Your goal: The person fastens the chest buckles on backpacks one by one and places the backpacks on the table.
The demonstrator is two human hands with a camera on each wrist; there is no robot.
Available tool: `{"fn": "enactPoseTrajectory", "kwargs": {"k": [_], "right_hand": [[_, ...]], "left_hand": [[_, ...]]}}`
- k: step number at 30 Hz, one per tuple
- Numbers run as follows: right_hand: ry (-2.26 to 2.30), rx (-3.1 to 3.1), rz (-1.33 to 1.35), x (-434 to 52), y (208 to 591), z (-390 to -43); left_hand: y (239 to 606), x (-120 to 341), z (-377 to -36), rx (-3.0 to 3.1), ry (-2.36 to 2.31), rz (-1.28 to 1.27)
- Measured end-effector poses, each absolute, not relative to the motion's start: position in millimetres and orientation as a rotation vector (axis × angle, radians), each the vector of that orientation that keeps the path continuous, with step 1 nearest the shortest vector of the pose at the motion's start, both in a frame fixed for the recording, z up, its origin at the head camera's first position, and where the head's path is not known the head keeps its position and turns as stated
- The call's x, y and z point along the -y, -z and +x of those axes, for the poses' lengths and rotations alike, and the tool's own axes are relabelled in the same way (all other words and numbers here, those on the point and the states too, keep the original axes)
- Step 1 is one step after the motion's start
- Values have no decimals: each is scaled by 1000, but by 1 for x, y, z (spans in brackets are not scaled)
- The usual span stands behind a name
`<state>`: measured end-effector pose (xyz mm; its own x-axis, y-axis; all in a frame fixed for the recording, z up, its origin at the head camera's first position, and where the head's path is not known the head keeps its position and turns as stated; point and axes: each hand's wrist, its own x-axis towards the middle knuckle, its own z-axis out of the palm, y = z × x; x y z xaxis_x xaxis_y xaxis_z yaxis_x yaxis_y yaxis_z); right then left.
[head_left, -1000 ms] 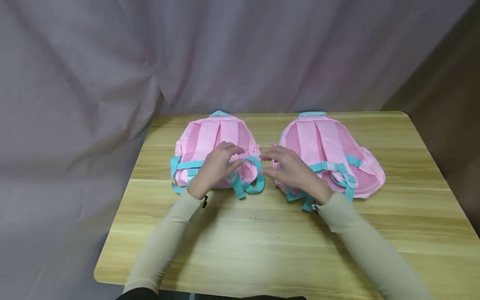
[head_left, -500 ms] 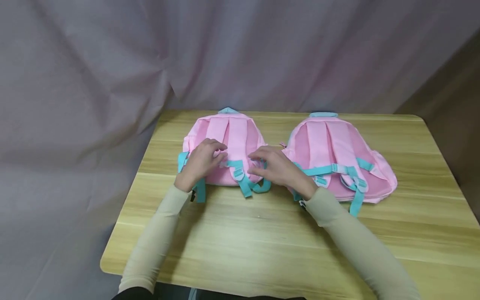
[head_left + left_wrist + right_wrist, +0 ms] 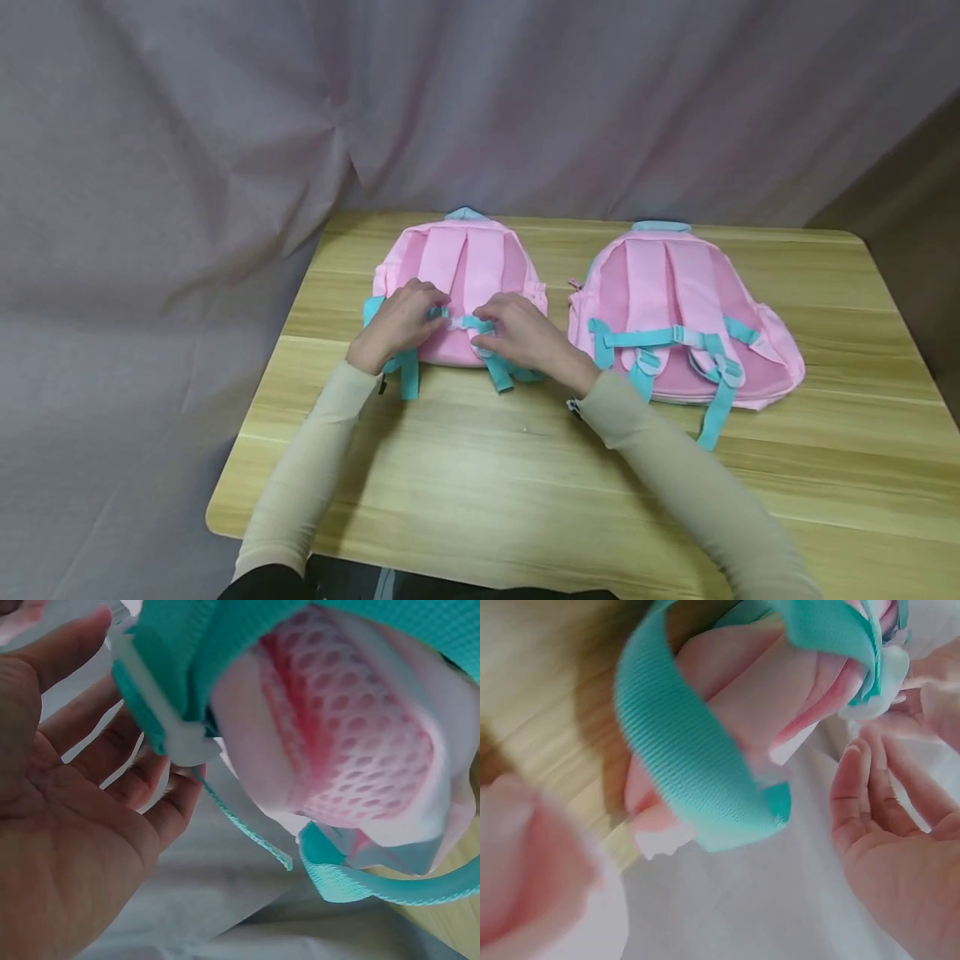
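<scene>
Grey curtain [image 3: 480, 100] behind a wood-grained table [image 3: 465, 475]. Central object: left backpack [image 3: 459, 287], pink, laid flat near the far edge, padded shoulder straps uppermost. Long axis from near to far; pale blue carry handle [image 3: 467, 213] at the table's far edge, base toward the person. Turquoise webbing [image 3: 409, 375] hanging from the lower corners onto the wood.

Position relative to the grip: lower half of the bag between and beneath both hands, with a pale buckle [image 3: 456, 322] midway in the gap. Left hand [image 3: 401, 321] over the left lower corner, thumb and fingers apart; in the left wrist view, just beside a white slider [image 3: 191, 742] on turquoise strap, contact uncertain. Right hand [image 3: 521, 333] over the right lower part, thumb and fingertips likewise parted about the webbing; not visibly clamped on anything, contact again impossible to tell.

Farther right, well clear of both hands: right backpack [image 3: 686, 300], similar in colour, handle also at the far edge, base spread toward the right. Beige sleeves [image 3: 300, 467] reaching in from the near edge; brown backdrop [image 3: 900, 275] at far right.
</scene>
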<state>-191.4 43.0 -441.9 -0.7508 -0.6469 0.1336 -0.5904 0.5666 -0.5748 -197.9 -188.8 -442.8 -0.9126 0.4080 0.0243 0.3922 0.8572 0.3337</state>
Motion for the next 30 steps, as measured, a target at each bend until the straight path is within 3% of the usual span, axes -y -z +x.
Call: {"fn": "enactPoseTrajectory", "kwargs": {"k": [30], "right_hand": [[670, -2738, -844, -2, 463, -214]], "left_hand": [[453, 200, -199, -2912, -800, 503]]}}
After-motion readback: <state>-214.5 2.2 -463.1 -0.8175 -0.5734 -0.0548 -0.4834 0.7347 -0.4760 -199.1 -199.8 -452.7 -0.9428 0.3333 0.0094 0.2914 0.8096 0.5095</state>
